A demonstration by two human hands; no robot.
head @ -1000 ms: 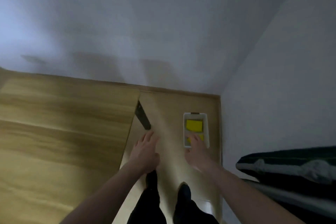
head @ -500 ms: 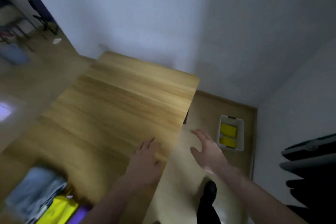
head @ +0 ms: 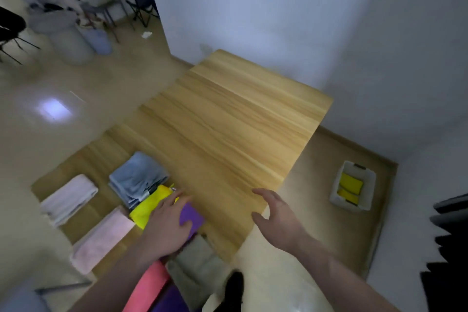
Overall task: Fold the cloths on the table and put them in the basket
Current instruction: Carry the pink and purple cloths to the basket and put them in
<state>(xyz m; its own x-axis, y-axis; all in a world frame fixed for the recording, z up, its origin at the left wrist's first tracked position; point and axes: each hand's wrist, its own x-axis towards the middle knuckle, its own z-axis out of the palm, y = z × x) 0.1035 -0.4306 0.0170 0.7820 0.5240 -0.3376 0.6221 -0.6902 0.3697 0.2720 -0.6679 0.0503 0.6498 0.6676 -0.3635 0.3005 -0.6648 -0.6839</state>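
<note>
Several folded cloths lie at the near left end of the wooden table [head: 228, 119]: a blue one [head: 138, 177], a white one [head: 68, 197], a pale pink one [head: 101, 238], a yellow one [head: 147, 206], a purple one [head: 192, 215] and a grey one [head: 200, 258]. My left hand [head: 168, 223] lies flat across the yellow and purple cloths, thumb on the purple one. My right hand [head: 276, 215] hovers with spread fingers over the table's right edge, holding nothing. A white basket [head: 339, 197] with two yellow cloths [head: 350, 186] stands on the floor at right.
A pink roll [head: 149, 286] and another purple cloth [head: 169, 299] lie at the bottom edge. My dark shoe [head: 234, 284] stands on the floor by the table. Folding chairs [head: 141, 2] and grey bags [head: 73, 43] crowd the far left. White walls close the right.
The view has swung left from the basket on the floor to the table's cloth pile. My left hand has come down onto the yellow and purple cloths; my right hand has left the basket.
</note>
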